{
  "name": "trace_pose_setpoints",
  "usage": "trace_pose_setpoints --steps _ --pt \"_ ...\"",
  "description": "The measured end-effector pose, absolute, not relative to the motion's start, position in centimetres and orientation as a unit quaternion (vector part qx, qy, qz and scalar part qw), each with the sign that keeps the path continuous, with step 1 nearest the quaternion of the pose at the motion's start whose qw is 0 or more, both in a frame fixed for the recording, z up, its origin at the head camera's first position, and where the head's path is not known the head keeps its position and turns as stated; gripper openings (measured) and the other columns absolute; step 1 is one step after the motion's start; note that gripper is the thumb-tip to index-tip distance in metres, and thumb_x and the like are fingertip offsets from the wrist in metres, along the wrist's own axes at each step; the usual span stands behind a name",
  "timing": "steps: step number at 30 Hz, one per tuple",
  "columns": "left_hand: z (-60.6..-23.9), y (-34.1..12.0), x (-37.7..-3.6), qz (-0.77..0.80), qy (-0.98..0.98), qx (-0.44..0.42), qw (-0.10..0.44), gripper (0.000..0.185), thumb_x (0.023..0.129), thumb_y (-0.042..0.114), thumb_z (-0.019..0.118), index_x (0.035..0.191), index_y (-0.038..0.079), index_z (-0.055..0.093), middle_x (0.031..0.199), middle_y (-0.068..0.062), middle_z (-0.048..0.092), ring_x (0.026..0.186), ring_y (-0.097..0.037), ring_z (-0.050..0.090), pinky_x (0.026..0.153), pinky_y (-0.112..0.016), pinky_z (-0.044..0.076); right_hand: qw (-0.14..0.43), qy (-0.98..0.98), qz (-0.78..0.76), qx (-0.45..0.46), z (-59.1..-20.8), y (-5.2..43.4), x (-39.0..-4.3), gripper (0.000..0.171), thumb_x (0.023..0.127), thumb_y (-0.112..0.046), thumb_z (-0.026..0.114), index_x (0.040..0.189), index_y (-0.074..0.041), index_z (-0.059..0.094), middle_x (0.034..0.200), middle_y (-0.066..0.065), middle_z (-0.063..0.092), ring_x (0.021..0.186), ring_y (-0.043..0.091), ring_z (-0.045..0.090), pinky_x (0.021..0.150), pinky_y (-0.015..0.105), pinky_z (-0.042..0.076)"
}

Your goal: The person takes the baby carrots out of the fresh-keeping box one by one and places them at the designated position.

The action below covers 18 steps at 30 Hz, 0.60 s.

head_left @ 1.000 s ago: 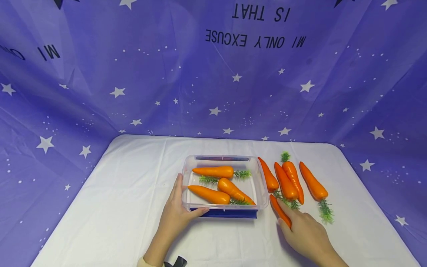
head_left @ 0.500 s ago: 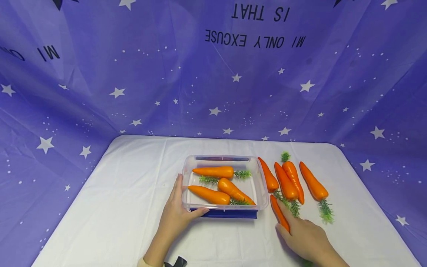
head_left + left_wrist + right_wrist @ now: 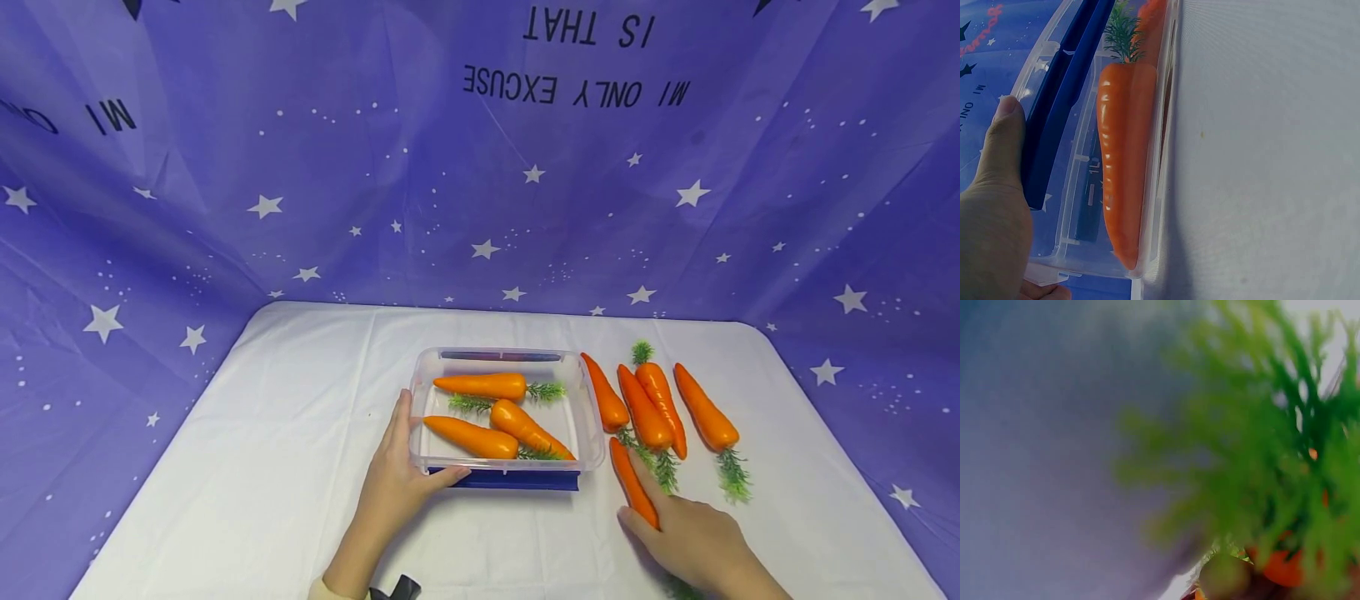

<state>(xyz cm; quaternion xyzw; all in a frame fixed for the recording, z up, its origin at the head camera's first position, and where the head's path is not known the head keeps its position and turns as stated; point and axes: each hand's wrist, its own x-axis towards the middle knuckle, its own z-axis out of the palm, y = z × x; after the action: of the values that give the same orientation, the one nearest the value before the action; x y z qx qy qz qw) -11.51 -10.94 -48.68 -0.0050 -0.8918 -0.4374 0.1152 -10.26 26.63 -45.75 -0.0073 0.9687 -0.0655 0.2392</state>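
Under your right hand (image 3: 693,542) lies the carrot (image 3: 632,483), fingers curled round it, its long axis running away from you, tip ahead. Just left of it sits the clear box (image 3: 588,417), whose near-left corner your left hand (image 3: 397,479) grips, holding 3 carrots already.

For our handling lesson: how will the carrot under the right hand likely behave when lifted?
The carrot looks glossy and moulded, so probably stiff, light, slightly slippery. Its round, tapered body may roll in a curve if pushed. The right hand covers its thick end; the green top looks floppy.
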Motion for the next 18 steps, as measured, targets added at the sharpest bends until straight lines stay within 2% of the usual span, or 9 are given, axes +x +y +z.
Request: trace_pose_setpoints --steps 3,7,10,14,16,18 --pt "-48.6 -11.0 -11.5 -0.437 -0.892 -0.004 0.113 0.137 0.057 0.069 0.084 0.161 0.014 0.013 0.158 -0.011 0.037 0.129 -0.028 0.054 0.109 -0.053 0.043 0.257 0.964 -0.064 0.0 -45.5 26.9 -10.5 0.094 0.084 -0.087 0.032 0.16 -0.035 0.012 0.121 0.02 0.068 0.097 0.04 0.068 0.073 0.068 0.05" --pt "-48.6 -10.9 -11.5 -0.435 -0.893 -0.005 0.115 0.137 0.058 0.068 0.085 0.161 0.014 0.013 0.156 -0.011 0.04 0.129 -0.028 0.055 0.109 -0.053 0.044 0.255 0.965 -0.053 -0.008 -44.4 27.4 -10.8 0.089 0.086 -0.085 0.027 0.159 -0.036 0.014 0.118 0.021 0.069 0.094 0.039 0.068 0.068 0.063 0.052" --pt "-48.6 -10.9 -11.6 -0.433 -0.894 -0.007 0.117 0.137 0.058 0.068 0.085 0.16 0.012 0.014 0.156 -0.012 0.039 0.129 -0.028 0.055 0.108 -0.053 0.044 0.236 0.971 -0.046 -0.017 -42.9 27.9 -11.2 0.088 0.089 -0.083 0.024 0.16 -0.032 0.017 0.117 0.02 0.07 0.09 0.036 0.069 0.061 0.054 0.053" --pt "-48.6 -10.9 -11.5 -0.433 -0.894 -0.006 0.115 0.137 0.058 0.069 0.084 0.161 0.013 0.013 0.159 -0.012 0.036 0.13 -0.028 0.054 0.11 -0.053 0.043 0.173 0.983 -0.057 -0.027 -40.5 28.0 -11.6 0.088 0.091 -0.081 0.023 0.159 -0.025 0.022 0.124 0.022 0.067 0.088 0.039 0.068 0.053 0.046 0.051" --pt "-48.6 -10.9 -11.5 -0.433 -0.894 -0.005 0.114 0.137 0.058 0.069 0.084 0.161 0.013 0.012 0.159 -0.012 0.035 0.131 -0.028 0.054 0.11 -0.053 0.042 0.127 0.988 -0.074 -0.037 -39.6 27.8 -11.8 0.086 0.092 -0.079 0.026 0.159 -0.025 0.024 0.113 0.018 0.072 0.082 0.036 0.069 0.05 0.042 0.049" --pt "-48.6 -10.9 -11.5 -0.433 -0.894 -0.007 0.114 0.137 0.058 0.069 0.084 0.16 0.012 0.013 0.16 -0.012 0.034 0.131 -0.028 0.053 0.111 -0.053 0.042 0.085 0.991 -0.095 -0.048 -39.1 27.3 -12.1 0.084 0.092 -0.078 0.031 0.158 -0.026 0.026 0.091 0.01 0.072 0.069 0.025 0.063 0.046 0.035 0.043"
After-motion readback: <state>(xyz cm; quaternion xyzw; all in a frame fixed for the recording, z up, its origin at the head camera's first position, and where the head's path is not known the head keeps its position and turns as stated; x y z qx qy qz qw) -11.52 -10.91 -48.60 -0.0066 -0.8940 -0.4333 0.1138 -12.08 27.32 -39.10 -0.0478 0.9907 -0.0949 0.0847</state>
